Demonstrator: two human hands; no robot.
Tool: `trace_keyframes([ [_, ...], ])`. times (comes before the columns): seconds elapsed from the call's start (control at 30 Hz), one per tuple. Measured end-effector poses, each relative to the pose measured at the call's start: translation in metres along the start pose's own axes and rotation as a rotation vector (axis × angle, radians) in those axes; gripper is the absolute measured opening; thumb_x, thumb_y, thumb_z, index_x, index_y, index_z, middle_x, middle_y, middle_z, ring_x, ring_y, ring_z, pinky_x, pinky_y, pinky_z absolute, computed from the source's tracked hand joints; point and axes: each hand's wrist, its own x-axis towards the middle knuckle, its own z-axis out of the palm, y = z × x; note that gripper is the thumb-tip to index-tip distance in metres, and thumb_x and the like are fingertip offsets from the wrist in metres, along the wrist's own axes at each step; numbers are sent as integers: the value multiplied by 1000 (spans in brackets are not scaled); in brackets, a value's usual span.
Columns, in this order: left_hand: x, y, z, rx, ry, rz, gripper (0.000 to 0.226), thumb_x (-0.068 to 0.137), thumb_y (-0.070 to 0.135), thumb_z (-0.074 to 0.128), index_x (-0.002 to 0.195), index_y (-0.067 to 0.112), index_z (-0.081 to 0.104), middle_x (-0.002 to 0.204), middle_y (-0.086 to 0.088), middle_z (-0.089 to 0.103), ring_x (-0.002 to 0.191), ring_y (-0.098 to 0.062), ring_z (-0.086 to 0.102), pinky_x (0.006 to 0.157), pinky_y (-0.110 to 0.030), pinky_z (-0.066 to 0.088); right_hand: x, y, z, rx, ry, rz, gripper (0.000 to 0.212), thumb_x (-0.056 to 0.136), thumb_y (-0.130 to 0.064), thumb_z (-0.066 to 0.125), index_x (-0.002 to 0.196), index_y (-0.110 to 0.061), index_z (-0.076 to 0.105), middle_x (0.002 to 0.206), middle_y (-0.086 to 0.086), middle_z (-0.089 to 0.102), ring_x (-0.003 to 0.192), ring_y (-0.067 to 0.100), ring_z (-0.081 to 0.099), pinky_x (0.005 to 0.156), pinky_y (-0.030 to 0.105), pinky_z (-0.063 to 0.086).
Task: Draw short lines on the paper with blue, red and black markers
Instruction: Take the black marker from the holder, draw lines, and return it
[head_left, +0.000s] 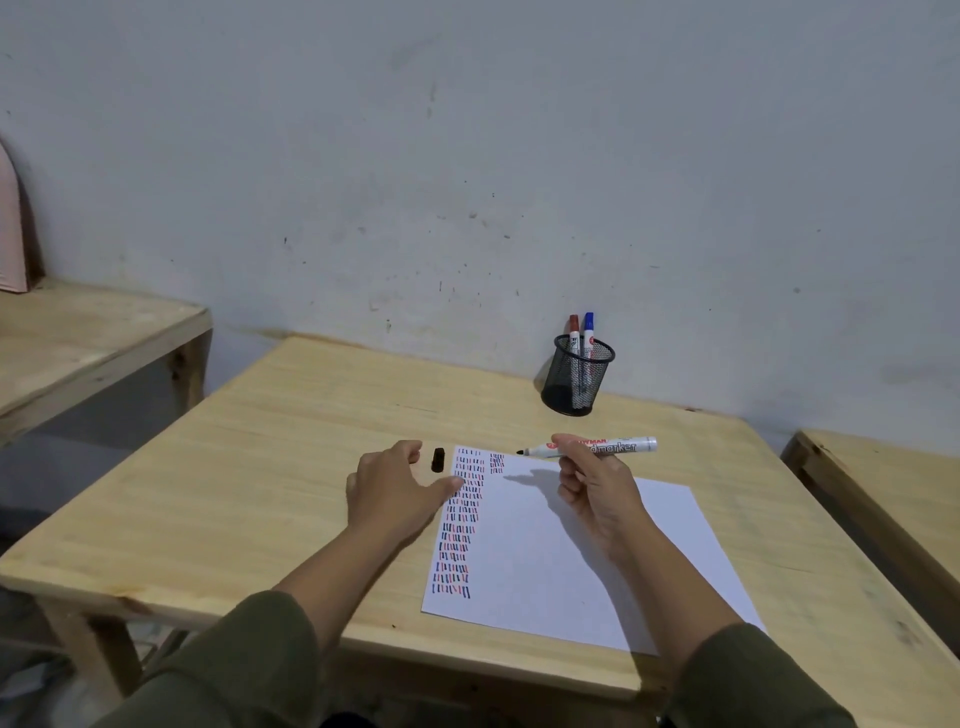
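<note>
Marker (592, 448): uncapped, pinched in right hand (597, 488), axis level, tip leftward above paper (571, 545) far edge | cap (438, 460): on table, just off paper's far-left corner, nearest left hand (395, 488), loose, empty.

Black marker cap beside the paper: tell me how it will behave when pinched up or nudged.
The black marker cap lies on its side on the bare table, so a nudge would probably roll it. It looks small and rigid, likely light and easy to flick away.
</note>
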Motion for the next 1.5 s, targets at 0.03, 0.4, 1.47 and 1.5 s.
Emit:
trace_keyframes([
  [0.03, -2, -3, -1, 18, -17, 23, 80, 71, 58, 68, 138, 22, 42, 134, 7, 55, 133, -18, 36, 106, -36, 30, 2, 0, 2, -28, 9, -3, 7, 86, -12, 62, 79, -11, 64, 57, -3, 41, 46, 8, 33, 48, 18, 33],
  [0.4, -5, -11, 2, 29, -3, 97, 90, 67, 59, 71, 141, 20, 40, 139, 2, 50, 135, -18, 33, 110, -34, 28, 17, 17, 8, -393, 132, -131, 23, 87, -17, 57, 68, -11, 67, 53, -3, 57, 50, 9, 49, 52, 20, 39],
  [1.47, -6, -11, 2, 27, 7, 107, 88, 67, 59, 71, 141, 21, 41, 138, 4, 51, 134, -16, 34, 110, -33, 26, 15, 24, 9, -543, 53, -245, 20, 88, -14, 57, 74, -8, 69, 58, -3, 62, 52, 0, 57, 56, 15, 43],
  [1.5, -6, -11, 2, 31, 5, 106, 87, 68, 59, 70, 141, 21, 41, 138, 4, 52, 134, -16, 35, 110, -33, 27, 15, 25, 10, -532, 58, -243, 20, 88, -14, 57, 73, -9, 69, 58, -3, 62, 53, 1, 57, 57, 16, 43],
])
